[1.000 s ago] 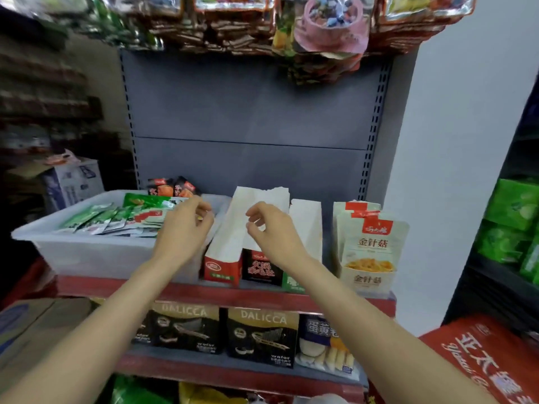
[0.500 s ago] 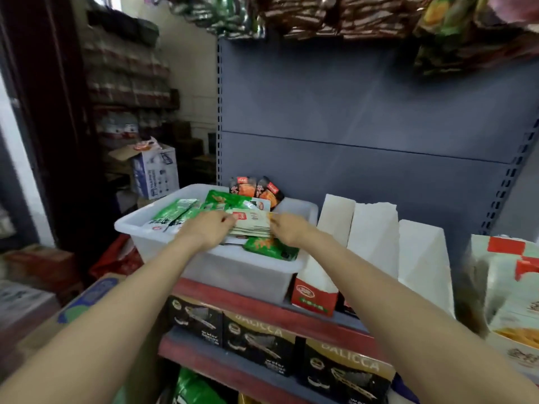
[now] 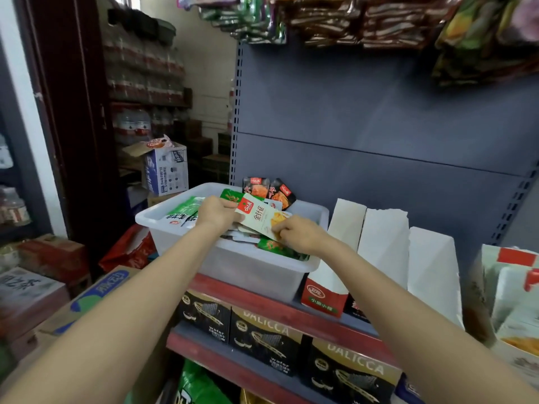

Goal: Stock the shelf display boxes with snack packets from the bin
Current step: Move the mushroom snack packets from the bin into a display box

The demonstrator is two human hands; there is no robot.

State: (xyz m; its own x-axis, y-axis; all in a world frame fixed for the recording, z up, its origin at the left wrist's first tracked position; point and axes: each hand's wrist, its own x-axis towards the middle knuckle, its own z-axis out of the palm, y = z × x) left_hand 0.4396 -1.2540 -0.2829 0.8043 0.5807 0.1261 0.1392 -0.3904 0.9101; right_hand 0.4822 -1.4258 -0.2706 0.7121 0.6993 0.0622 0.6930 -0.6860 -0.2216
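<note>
Both hands meet over the translucent white bin [image 3: 163,228] on the red-edged shelf [image 3: 262,301], sharing one cream packet [image 3: 262,218] with a red badge and a yellow-orange picture. The left hand [image 3: 217,214] pinches the packet's upper left end, its fingers curled over the edge beside the badge; the right hand [image 3: 300,234] pinches the lower right end, thumb and fingers closed on the corner by the picture. Held so between the two grips, the packet is tilted, its left end higher than its right, and it hangs just above the loose packets heaped in the bin. Below and left of the left hand's grip lie green packets [image 3: 182,212], leaning on the bin's far-left rim. Beyond the grips, against the grey back panel [image 3: 379,112], two black-and-orange packets [image 3: 269,191] stand up out of the bin's far side. Under the right hand's grip another green packet [image 3: 274,246] rests at the bin's near right corner. To the right of that grip, just beside the bin wall, stands a row of tall white display boxes [image 3: 382,246], the nearest with a red and green front [image 3: 322,298]. Farther right, well apart from both hands, a box of cream packets [image 3: 516,301] is partly cut off by the picture's edge. Below the hands, on the lower shelf, sit black wafer cartons [image 3: 265,339].
</note>
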